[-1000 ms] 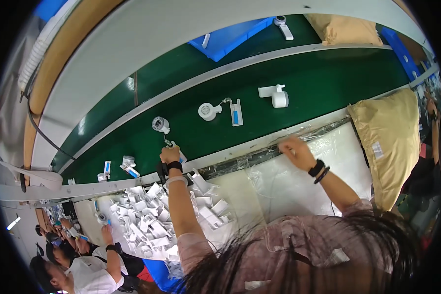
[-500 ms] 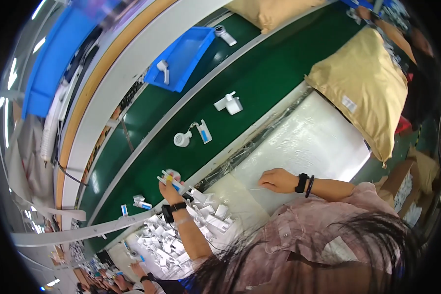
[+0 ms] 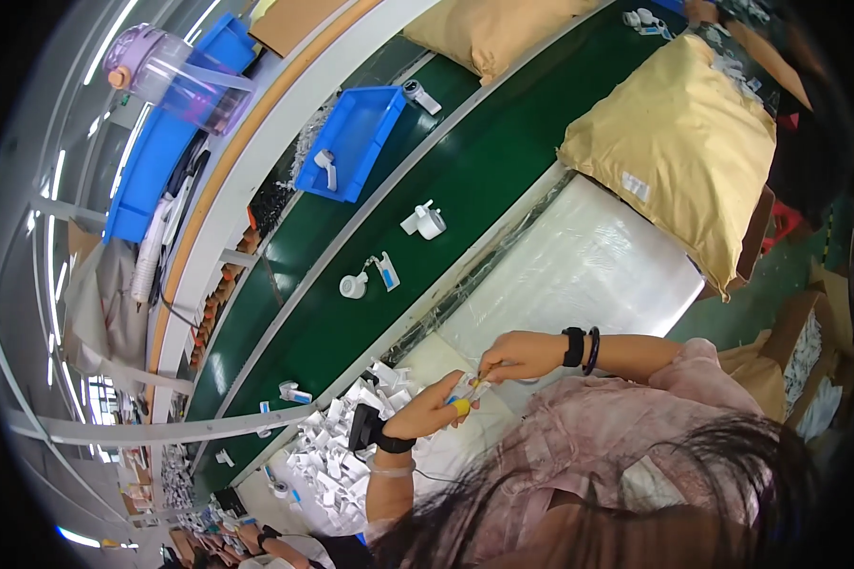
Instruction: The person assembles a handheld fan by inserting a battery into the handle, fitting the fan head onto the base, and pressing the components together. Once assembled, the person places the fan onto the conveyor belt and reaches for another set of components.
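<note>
Over the pale work surface, my left hand is closed round a small white plastic part with a yellow piece on it. My right hand meets it from the right, thumb and fingertips pinched on the part's upper end. The fingers cover much of the part, so its full shape is hidden. Left of my left hand lies a heap of white plastic parts. On the green conveyor belt beyond are a round white piece joined to a flat blue-marked piece and another white assembly.
Clear plastic sheeting covers the table to the right. Beyond it stands a large tan sack. A blue tray holding one white assembly sits across the belt. A metal rail crosses at left. Other people's hands show lower left.
My left hand has come back from the belt's edge toward my body with the white part. My right hand, earlier resting apart on the sheeting, has moved left and now grips the same part.
</note>
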Motion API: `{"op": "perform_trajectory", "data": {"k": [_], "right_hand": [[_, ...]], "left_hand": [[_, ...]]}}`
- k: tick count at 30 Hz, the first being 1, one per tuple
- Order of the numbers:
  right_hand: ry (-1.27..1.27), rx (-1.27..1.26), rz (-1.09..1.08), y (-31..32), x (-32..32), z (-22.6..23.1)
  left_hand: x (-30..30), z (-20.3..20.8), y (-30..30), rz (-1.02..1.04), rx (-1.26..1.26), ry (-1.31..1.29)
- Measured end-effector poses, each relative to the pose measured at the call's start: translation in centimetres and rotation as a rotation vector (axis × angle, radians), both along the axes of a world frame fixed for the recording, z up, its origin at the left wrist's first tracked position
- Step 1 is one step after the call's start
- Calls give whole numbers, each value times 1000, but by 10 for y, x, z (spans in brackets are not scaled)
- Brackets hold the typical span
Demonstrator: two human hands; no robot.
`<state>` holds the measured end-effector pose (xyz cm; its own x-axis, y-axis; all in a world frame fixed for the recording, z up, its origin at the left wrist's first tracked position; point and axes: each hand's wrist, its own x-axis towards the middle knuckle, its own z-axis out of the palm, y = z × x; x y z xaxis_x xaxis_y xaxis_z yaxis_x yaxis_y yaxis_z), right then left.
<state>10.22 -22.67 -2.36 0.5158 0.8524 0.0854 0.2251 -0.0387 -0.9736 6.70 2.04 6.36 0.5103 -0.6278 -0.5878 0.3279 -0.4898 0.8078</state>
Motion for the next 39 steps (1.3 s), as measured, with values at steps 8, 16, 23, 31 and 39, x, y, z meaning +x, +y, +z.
{"op": "perform_trajectory", "data": {"k": [8, 16, 23, 31, 39], "right_hand": [[-190, 128, -86, -27, -30, 1], [362, 22, -102, -35, -31, 12], [-415, 153, -559, -29, -44, 17], [-440, 263, -606, -25, -52, 30], [-557, 281, -609, -22, -63, 38]], "left_hand": [[-22, 3, -40, -228, 553, -788], [-50, -9, -78, 328, 410, -943], [-72, -41, -91, 982, -429, -265], [-81, -42, -98, 1049, -437, -298], [-91, -37, -111, 980, -509, -299]]}}
